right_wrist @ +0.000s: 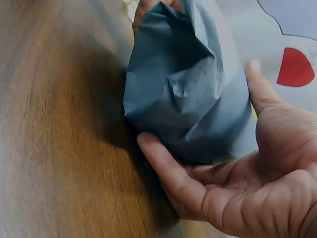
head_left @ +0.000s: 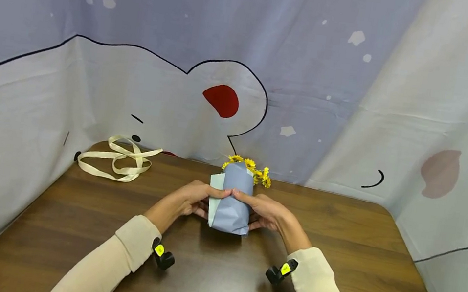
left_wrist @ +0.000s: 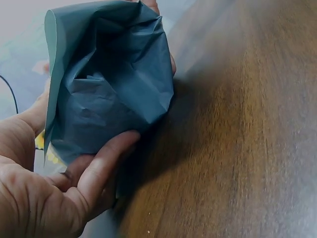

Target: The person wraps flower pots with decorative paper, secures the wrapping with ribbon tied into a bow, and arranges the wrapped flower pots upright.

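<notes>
A small bouquet of yellow flowers (head_left: 250,164) is rolled in blue-grey wrapping paper (head_left: 232,210), with a pale green flap (head_left: 215,198) along its left side. My left hand (head_left: 201,196) grips the wrap from the left, thumb on top and fingers around the side. From the right, my right hand (head_left: 267,210) holds it the same way, and the thumb tips nearly meet on top. Both wrist views look into the open, crumpled lower end of the paper (left_wrist: 114,84), which is hollow near its rim. The flower stems are hidden inside.
A cream ribbon (head_left: 125,161) lies in loose loops at the table's back left corner. Behind the brown wooden table (head_left: 216,282) hangs a printed curtain (head_left: 156,96) along the back edge. Each wrist bears a small black camera (head_left: 163,257).
</notes>
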`<state>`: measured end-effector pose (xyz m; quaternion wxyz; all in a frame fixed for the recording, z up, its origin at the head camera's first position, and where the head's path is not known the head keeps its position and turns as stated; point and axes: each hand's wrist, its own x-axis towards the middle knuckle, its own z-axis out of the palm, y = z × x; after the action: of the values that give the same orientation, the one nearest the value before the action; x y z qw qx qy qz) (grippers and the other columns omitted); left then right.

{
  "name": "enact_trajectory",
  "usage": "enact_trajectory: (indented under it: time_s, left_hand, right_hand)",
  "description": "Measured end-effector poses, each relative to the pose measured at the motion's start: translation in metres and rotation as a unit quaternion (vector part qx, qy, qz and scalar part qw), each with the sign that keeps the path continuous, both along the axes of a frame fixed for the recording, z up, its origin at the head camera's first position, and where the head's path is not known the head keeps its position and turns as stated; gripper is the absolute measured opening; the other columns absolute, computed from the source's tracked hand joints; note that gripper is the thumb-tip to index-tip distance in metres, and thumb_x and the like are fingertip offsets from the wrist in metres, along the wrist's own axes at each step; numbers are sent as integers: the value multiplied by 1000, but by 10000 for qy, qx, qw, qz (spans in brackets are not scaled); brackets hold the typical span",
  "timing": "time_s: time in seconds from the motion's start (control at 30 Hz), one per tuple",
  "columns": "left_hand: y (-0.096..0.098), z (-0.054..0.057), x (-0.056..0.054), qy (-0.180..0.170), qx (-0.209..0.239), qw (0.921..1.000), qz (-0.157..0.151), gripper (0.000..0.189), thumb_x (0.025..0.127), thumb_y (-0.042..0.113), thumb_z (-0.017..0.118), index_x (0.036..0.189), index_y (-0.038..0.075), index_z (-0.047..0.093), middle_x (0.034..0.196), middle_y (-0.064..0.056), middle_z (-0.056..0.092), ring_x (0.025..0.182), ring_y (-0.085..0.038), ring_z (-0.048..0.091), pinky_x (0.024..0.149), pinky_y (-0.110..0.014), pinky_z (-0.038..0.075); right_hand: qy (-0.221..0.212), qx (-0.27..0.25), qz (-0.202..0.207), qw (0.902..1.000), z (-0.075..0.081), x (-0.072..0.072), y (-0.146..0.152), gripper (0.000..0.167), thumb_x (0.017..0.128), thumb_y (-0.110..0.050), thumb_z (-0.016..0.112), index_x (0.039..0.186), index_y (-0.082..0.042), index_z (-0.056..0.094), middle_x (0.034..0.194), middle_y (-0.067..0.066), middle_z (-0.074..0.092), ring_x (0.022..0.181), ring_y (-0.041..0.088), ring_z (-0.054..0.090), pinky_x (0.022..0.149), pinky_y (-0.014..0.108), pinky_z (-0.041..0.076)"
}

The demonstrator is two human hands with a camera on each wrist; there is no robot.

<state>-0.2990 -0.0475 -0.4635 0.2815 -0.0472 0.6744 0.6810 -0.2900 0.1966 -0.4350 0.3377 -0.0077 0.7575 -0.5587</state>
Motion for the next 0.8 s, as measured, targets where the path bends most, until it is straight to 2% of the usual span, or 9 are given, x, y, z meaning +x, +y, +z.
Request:
enact_trajectory:
  time_s: [0.17,0.37,0.53,0.8]
  left_hand:
    - [1,1,1,-33,26,10000,-68,41,102,36,85,116,-1,73,98,-11,78,87,-23,79,82,-44,72]
    - [0,2,1,7,22,10000,-63,37,103,35,83,113,1,73,94,-8,78,85,-22,79,79,-42,71]
    - [1,3,3,-15,31,10000,-83,37,104,35,82,114,1,72,95,-8,78,86,-22,78,78,-42,71]
    - [0,3,3,-27,-36,10000,-44,43,104,38,82,118,-1,71,99,-11,77,87,-21,78,78,-41,71]
  right_hand:
    - [9,-86,103,9999,-2,0,3,75,116,-58,54,144,12,57,121,16,73,106,26,75,90,40,69]
    - [18,71,112,9999,-1,-3,1,75,107,-60,69,141,6,64,127,18,76,110,26,76,94,42,68]
    - [-16,50,183,9998,1,-3,1,72,108,-57,69,143,6,63,134,20,74,115,26,75,99,44,67]
    - [75,132,234,9996,7,2,-5,64,103,-49,75,134,6,64,122,15,77,108,24,76,95,43,67]
